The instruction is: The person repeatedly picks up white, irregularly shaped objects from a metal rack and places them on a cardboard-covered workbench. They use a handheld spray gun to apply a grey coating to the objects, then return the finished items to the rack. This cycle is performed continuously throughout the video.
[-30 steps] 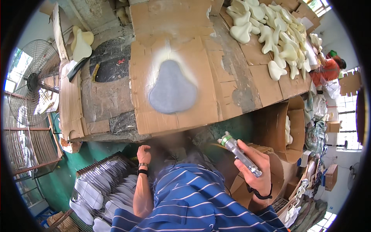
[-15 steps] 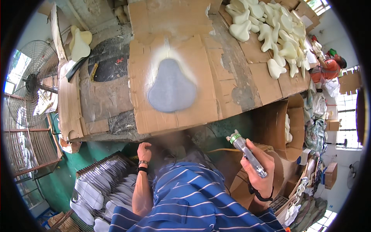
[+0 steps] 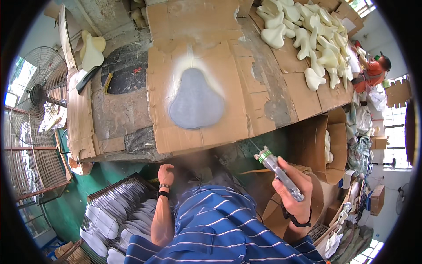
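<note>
My right hand (image 3: 295, 190) is shut on a slim spray gun (image 3: 277, 171) with a green ring near its nozzle, held low in front of the bench edge and pointing up to the left. A grey pear-shaped pad (image 3: 196, 101) lies flat on a sheet of cardboard (image 3: 228, 132) with a pale spray halo around it. My left hand (image 3: 165, 172) hangs below the bench edge, fingers curled, wearing a wristband. I cannot tell whether it holds anything.
A heap of cream pear-shaped pads (image 3: 310, 37) covers the far right of the bench. A wire rack of white pads (image 3: 115, 215) stands at lower left, an open carton (image 3: 330, 145) at right, a fan (image 3: 37, 99) at left. Another person in orange (image 3: 373, 70) is at far right.
My right hand has drawn the spray gun down and to the right, away from the grey pad. My left hand has stayed nearly still below the bench edge.
</note>
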Tool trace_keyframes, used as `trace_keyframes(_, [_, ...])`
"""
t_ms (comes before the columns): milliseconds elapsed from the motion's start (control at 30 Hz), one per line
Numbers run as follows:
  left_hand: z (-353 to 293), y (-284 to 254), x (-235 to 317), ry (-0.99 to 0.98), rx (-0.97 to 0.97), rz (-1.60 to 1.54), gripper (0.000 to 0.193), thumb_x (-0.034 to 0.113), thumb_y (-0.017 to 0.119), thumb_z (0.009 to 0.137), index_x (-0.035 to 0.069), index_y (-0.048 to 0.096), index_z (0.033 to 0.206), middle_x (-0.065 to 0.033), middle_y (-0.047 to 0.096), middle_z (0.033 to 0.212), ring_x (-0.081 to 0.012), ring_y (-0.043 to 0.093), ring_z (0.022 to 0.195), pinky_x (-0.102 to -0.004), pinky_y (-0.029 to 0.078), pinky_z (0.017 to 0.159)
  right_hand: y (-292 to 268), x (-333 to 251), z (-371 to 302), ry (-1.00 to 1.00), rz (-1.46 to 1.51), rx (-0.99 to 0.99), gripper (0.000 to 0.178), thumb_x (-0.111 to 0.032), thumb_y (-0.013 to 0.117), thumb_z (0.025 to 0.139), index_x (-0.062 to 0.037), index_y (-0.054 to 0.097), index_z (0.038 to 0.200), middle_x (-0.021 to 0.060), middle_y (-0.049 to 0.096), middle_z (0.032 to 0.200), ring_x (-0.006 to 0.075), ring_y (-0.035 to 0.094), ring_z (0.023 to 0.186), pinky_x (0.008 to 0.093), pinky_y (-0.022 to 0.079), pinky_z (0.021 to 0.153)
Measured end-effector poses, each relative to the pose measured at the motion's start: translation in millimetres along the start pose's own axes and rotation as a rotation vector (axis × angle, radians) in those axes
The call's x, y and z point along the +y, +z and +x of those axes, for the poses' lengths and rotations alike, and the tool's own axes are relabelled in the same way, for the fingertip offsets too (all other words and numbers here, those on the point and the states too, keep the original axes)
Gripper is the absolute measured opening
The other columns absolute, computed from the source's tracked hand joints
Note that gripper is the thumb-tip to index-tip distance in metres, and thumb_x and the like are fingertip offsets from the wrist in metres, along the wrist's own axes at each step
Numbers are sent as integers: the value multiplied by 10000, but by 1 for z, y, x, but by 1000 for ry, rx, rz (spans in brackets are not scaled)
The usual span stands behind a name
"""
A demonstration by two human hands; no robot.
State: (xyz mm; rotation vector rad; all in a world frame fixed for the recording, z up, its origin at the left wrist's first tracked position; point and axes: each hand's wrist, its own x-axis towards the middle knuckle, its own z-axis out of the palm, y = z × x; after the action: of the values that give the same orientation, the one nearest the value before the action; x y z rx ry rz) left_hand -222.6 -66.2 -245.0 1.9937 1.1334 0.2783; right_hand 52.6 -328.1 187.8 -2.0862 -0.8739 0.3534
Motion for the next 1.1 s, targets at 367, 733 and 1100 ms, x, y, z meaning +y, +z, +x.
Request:
trace_keyframes(367, [15,-13,41,65,48,-78,318,-104,518,687,50,684,910,-148,691,966,-364,658,956,-414,525,861,-30,5,-7,37,-79,-194,592,82,752,749,11,634,1324,159,709,929,264,685,739,304,525,694])
trace_keyframes(733, [105,-1,109,94,209,-138,386,-32,501,779,45,701,1101,-150,719,1066,-339,670,1022,-392,512,925,-30,28,-13,193,49,92,475,-71,756,852,36,652,1303,132,725,917,152,652,741,275,511,693])
trace_keyframes(1100, [178,42,122,138,410,217,358,91,761,729,160,721,1078,-113,639,1123,-343,572,1113,-450,484,944,-22,27,-31,232,73,-99,488,-6,764,803,54,654,1275,175,730,959,218,698,781,301,529,732])
